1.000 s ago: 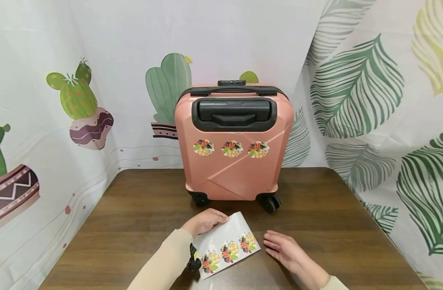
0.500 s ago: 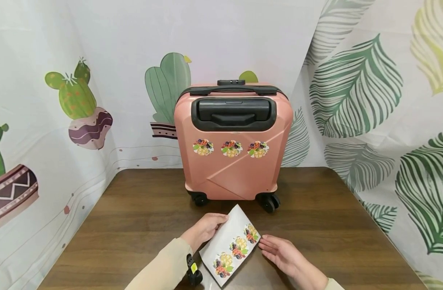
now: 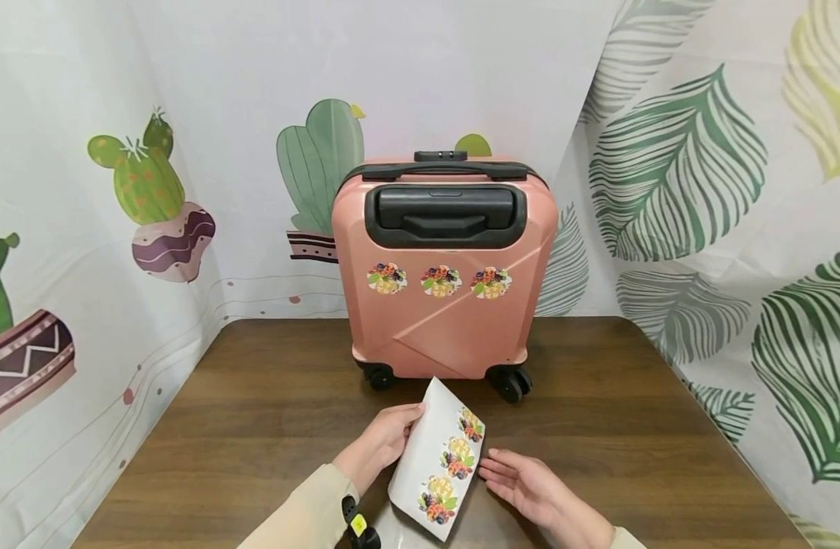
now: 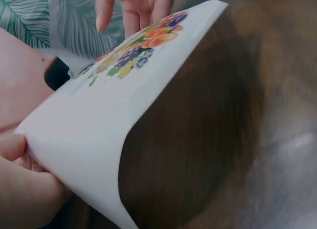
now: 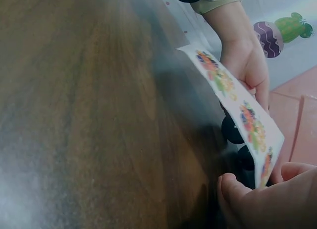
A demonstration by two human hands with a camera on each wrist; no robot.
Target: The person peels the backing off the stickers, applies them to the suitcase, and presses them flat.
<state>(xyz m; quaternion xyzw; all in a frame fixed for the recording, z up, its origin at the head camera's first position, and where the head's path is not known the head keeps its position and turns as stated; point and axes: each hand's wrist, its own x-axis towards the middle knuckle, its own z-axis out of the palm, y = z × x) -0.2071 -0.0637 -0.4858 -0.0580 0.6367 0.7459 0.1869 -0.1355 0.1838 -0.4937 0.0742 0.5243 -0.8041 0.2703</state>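
Observation:
My left hand (image 3: 378,446) pinches a white sticker sheet (image 3: 423,446) by its upper left edge, thumb on top. Three fruit-bouquet stickers (image 3: 457,457) run along the sheet's right side. The sheet is tilted and bowed, its near end lifted over the table, as the left wrist view shows of the sheet (image 4: 99,115). Beside the sheet's right edge is my right hand (image 3: 532,488), fingers extended and loosely bent, fingertips right at that edge. In the right wrist view the right hand (image 5: 277,199) overlaps the sheet's far end.
A pink suitcase (image 3: 447,328) with black wheels (image 3: 510,383) stands upright at the back of the brown wooden table (image 3: 625,427). Three similar fruit stickers (image 3: 441,281) sit in a row on its front. A cactus-and-leaf printed curtain (image 3: 241,152) hangs behind.
The sheet has been turned and tilted up, its far corner swinging left toward the suitcase and its near end lifting. My left hand moved slightly left; my right hand shifted left, following the sheet's edge.

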